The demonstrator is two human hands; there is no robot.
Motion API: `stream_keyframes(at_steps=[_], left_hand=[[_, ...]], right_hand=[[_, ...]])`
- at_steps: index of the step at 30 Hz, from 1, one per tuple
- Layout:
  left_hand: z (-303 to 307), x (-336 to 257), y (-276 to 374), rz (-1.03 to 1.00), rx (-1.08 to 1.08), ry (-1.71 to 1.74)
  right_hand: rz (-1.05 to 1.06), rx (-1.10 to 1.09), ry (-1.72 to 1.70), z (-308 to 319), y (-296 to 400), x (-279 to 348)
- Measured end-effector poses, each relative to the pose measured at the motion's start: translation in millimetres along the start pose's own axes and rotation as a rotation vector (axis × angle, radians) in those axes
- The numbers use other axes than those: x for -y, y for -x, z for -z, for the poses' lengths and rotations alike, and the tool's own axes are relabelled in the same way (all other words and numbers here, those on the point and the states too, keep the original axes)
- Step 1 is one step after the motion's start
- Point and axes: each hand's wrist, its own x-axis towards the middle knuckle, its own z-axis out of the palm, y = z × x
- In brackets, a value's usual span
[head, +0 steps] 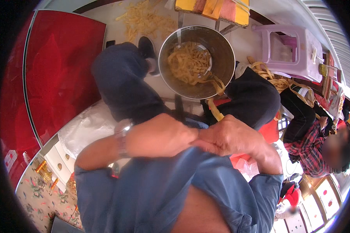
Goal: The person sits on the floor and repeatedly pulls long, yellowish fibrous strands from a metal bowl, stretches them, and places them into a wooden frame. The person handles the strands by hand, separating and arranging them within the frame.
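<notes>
In front of the chest, my left hand (166,137), with a watch (123,131) at its wrist, is closed against my right hand (230,137). The fingertips of both meet, and whether my left hand holds anything is hidden. A flat yellowish strip (214,110) rises from my right hand towards the rim of a round metal pot (221,43) between the knees. Inside the pot lies a coiled heap of similar tan strips (186,62), with one strip hanging over the near rim.
Short yellowish pieces (148,19) are strewn on the floor beyond the pot. A padded stool (213,8) and a lilac plastic stool (306,52) stand beyond and right. Long strips (280,83) lie by the right knee. Red glossy panels (67,70) are left; a person in plaid (306,151) sits right.
</notes>
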Motion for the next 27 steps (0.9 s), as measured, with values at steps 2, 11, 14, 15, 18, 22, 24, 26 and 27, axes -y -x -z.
stream_keyframes(at_steps=[2,11,14,15,18,22,24,26,27], left_hand=[[19,-7,8,0.056,0.127,0.042],[64,30,-10,0.107,-0.141,0.123],[84,62,-44,0.097,-0.411,0.127],[91,71,-56,0.114,-0.503,0.084],[116,96,-95,0.177,-0.625,0.144],[153,117,-136,0.165,-0.794,0.027],[160,138,-152,0.132,-0.854,-0.143],[153,152,-161,0.163,-0.856,-0.271],[148,155,-166,0.205,-0.829,-0.312]], right_hand=[[-0.014,0.064,0.001,10,4,6],[0.068,-0.173,0.174,51,-9,-23],[-0.283,-0.327,0.107,76,-19,-42],[-0.325,-0.410,0.123,84,-25,-51],[-0.167,-0.630,0.422,109,-43,-91],[-0.195,-0.747,0.684,148,-67,-125],[-0.251,-0.755,0.762,155,-76,-135],[-0.340,-0.717,0.823,153,-88,-150],[-0.404,-0.677,0.849,149,-97,-160]])
